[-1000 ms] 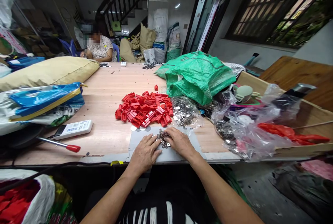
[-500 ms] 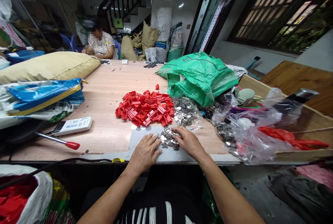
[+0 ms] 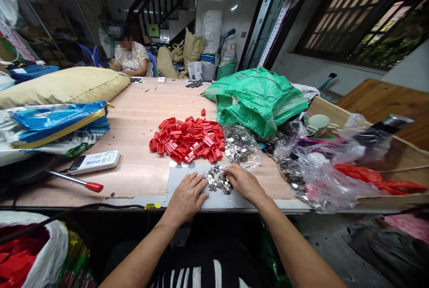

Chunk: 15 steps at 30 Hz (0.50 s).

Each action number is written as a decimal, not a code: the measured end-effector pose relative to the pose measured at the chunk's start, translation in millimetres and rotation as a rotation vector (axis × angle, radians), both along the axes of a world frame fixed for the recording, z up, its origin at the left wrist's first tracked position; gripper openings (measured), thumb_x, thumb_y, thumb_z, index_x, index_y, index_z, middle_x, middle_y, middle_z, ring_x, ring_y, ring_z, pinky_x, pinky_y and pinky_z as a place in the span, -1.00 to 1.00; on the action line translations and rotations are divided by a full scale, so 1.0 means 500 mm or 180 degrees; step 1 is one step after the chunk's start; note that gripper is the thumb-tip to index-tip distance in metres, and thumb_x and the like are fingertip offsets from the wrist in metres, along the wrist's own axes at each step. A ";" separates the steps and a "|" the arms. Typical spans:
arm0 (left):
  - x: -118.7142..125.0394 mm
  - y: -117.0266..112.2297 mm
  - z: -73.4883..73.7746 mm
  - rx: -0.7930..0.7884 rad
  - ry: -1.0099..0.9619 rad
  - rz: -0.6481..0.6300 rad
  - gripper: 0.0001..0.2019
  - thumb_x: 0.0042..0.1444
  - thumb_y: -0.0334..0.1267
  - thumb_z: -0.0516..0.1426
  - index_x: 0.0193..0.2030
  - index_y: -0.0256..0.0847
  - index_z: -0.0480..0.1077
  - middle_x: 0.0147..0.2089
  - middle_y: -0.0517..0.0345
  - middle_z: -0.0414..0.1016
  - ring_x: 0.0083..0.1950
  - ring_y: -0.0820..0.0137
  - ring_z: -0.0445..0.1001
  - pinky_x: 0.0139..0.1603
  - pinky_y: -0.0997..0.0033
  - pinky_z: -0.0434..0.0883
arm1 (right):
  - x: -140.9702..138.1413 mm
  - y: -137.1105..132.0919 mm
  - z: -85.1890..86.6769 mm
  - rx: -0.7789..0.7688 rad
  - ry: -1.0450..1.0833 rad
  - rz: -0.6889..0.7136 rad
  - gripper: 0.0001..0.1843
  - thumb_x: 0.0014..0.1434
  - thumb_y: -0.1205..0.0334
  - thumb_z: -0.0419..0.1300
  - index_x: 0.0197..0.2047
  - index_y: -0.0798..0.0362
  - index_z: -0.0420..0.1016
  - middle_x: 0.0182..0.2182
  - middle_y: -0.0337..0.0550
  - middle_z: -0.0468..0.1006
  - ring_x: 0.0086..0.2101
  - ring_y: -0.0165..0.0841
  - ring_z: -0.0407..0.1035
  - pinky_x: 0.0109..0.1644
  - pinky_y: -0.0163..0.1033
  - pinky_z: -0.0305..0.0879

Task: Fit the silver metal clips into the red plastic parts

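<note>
Just below the frame's centre, metal pieces [image 3: 225, 185] lie between our left hand [image 3: 187, 193], loosely spread, and right hand [image 3: 245, 184], whose nearer, bent grip touches their right edge; what it holds, we cannot tell.

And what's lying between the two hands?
In the head view, a loose heap of small silvery metal parts lies between the left hand and right hand, on a grey sheet.
</note>
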<state>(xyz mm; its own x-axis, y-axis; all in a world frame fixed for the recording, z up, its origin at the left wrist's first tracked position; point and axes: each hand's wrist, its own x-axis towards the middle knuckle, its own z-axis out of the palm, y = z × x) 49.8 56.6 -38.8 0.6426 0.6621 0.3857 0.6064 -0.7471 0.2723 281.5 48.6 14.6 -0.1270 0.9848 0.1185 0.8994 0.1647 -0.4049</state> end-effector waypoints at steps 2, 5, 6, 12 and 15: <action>0.000 0.000 0.000 -0.0007 0.0008 0.0006 -0.60 0.24 -0.15 0.04 0.18 -0.18 0.29 0.21 -0.01 0.38 0.30 0.13 0.23 0.28 -0.01 0.23 | -0.001 0.001 -0.003 -0.0015 -0.0002 0.0021 -0.79 0.18 0.38 0.06 -0.28 -0.05 0.49 -0.27 -0.20 0.49 -0.25 -0.36 0.39 -0.18 -0.30 0.24; 0.000 0.000 -0.002 0.0001 -0.0002 0.0010 -0.60 0.24 -0.15 0.04 0.19 -0.17 0.28 0.21 -0.01 0.38 0.30 0.13 0.23 0.28 0.00 0.23 | 0.001 0.003 -0.002 0.0032 -0.0012 -0.0103 -0.84 0.18 0.35 0.08 -0.29 -0.02 0.49 -0.30 -0.18 0.49 -0.27 -0.34 0.38 -0.19 -0.28 0.24; 0.000 0.000 -0.002 0.0006 -0.0006 0.0014 -0.60 0.23 -0.15 0.04 0.19 -0.17 0.28 0.20 -0.01 0.39 0.30 0.14 0.24 0.28 0.00 0.23 | 0.002 0.003 -0.001 0.0062 -0.0014 -0.0168 -0.84 0.18 0.33 0.08 -0.27 -0.01 0.48 -0.30 -0.16 0.49 -0.26 -0.32 0.38 -0.19 -0.27 0.24; 0.000 -0.001 0.002 0.0001 -0.0002 0.0002 -0.61 0.23 -0.16 0.05 0.18 -0.18 0.29 0.20 -0.01 0.39 0.29 0.13 0.24 0.27 0.01 0.24 | 0.006 -0.001 -0.004 0.0020 -0.0067 -0.0105 -0.84 0.17 0.35 0.11 -0.26 -0.06 0.50 -0.29 -0.22 0.50 -0.26 -0.36 0.39 -0.21 -0.30 0.24; -0.001 -0.002 0.003 0.0013 -0.0070 0.0005 -0.61 0.24 -0.16 0.04 0.18 -0.16 0.29 0.19 -0.01 0.40 0.29 0.15 0.25 0.26 0.00 0.25 | 0.004 -0.003 -0.004 0.0082 -0.0119 -0.0228 -0.83 0.19 0.35 0.08 -0.26 -0.04 0.48 -0.29 -0.18 0.49 -0.25 -0.33 0.39 -0.22 -0.28 0.23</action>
